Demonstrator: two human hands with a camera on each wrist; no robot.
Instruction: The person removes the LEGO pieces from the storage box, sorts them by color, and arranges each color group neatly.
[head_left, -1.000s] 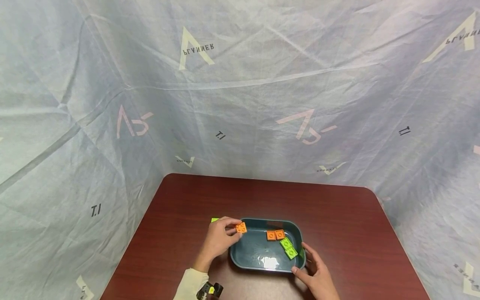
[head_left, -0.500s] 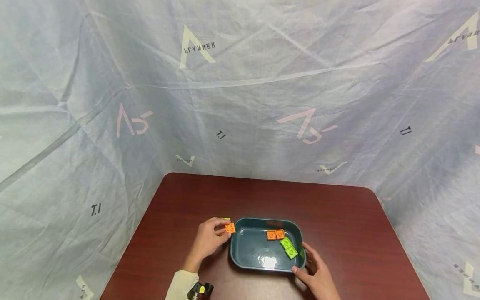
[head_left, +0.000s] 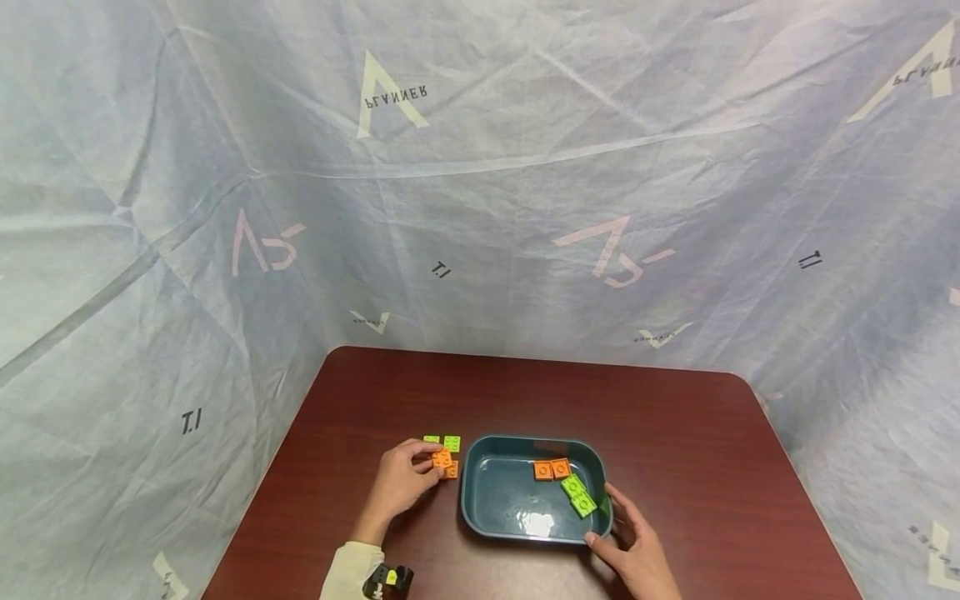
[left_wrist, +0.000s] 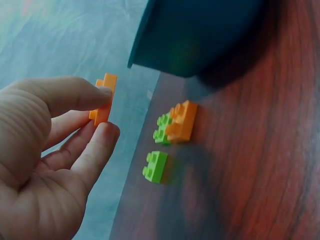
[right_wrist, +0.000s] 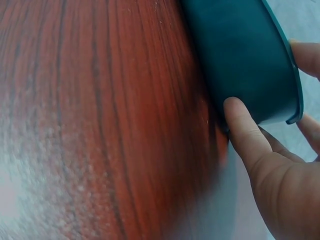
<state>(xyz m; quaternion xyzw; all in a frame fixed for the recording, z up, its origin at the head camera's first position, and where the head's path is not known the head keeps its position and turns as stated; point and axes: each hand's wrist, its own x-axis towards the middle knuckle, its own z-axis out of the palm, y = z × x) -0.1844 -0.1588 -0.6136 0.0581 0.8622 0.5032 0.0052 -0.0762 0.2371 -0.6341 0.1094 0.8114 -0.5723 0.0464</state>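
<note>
My left hand pinches an orange toy brick between thumb and fingertips, left of the dark teal tray. In the left wrist view this orange brick is held on edge, above table height. Below it lie another orange brick and two green bricks, one behind the orange and one apart. At the tray's right end my right hand grips the wall, thumb on the near side and fingers round the end. The right wrist view shows the thumb against the tray's outer wall.
Inside the tray, two orange bricks lie side by side, with green bricks near the right end. All stand on a dark red wood-grain table. Grey printed sheeting hangs behind and at both sides.
My left hand has moved left, from the tray's left rim to over the table, carrying the orange brick. Green bricks and another orange brick have come into view beside it. The right hand stays.
</note>
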